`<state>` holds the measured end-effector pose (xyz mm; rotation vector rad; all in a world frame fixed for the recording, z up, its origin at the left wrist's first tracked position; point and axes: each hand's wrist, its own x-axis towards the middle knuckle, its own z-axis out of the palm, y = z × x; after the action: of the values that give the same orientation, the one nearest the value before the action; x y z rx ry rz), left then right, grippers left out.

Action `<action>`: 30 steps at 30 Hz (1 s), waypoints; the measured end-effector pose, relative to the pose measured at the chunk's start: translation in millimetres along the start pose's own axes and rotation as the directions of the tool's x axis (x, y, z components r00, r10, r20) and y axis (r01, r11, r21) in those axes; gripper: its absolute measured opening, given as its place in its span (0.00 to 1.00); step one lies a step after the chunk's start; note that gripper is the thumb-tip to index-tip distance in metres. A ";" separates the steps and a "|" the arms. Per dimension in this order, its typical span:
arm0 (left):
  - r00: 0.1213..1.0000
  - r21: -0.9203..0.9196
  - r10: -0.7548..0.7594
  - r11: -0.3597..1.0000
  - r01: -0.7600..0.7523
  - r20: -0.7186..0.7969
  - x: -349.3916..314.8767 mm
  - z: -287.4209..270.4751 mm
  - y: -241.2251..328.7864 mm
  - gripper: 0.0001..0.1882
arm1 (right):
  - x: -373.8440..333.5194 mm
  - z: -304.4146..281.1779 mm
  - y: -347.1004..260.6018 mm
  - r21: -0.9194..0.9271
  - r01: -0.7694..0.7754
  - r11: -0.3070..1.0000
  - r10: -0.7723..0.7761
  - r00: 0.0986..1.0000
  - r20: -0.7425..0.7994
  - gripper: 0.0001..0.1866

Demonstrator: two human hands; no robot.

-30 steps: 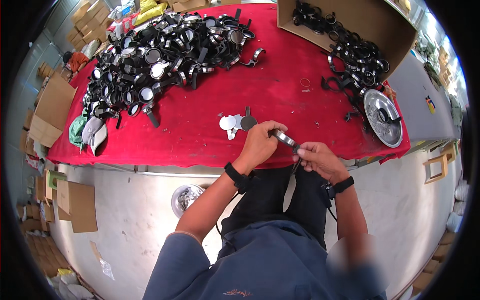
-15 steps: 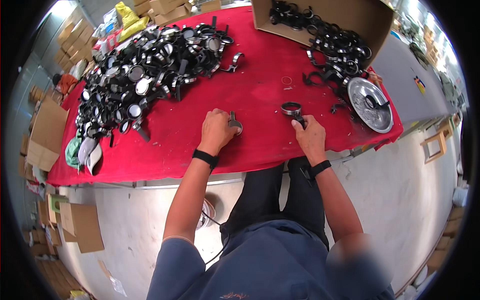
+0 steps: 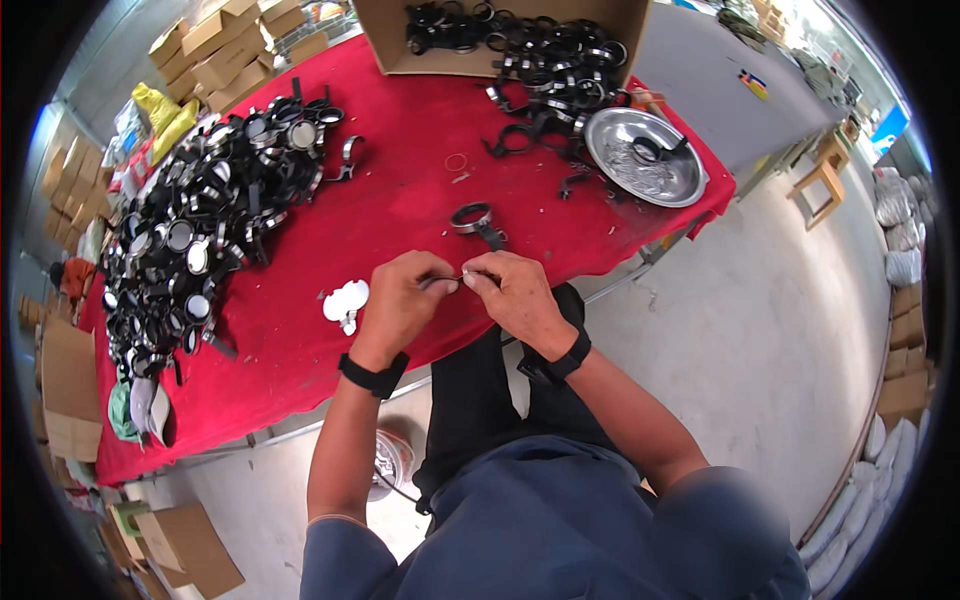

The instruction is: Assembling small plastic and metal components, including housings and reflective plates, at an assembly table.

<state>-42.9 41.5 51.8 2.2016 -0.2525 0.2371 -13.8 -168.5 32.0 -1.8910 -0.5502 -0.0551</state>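
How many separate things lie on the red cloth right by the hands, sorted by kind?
Black ring clamp just beyond the hands: 1
Small white discs left of the left hand: 1 cluster, too small to count singly
Thin metal piece pinched between the left hand and the right hand: 1
Total: 3

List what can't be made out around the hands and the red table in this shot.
- Head view: the small part pinched between left hand and right hand is too small and mostly covered by fingertips.
- Cardboard box: its far side is cut off by the top edge.
- Pile of black clamps: single pieces blur together.
- Steel bowl: its contents are too small to identify.
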 end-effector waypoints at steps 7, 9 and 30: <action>0.972 -0.435 -0.197 0.870 0.233 0.127 8.4 9.4 -8.3 0.08 | -22.4 -13.6 2.9 0.035 0.031 0.999 -0.029 0.998 -0.060 0.13; 0.955 -0.457 -0.234 0.840 0.292 0.181 11.3 12.6 -7.7 0.08 | -26.7 -16.6 10.1 -0.011 0.195 0.981 -0.195 0.978 -0.074 0.13; 0.925 -0.266 -0.222 0.954 0.140 -0.307 66.2 96.8 -75.1 0.30 | 85.8 4.0 64.5 -0.602 0.128 0.788 -0.266 0.953 -0.145 0.07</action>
<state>48.3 2.0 -45.7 1.8923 0.1098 0.4471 87.3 -153.2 -0.6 -2.3779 -0.6212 -0.6407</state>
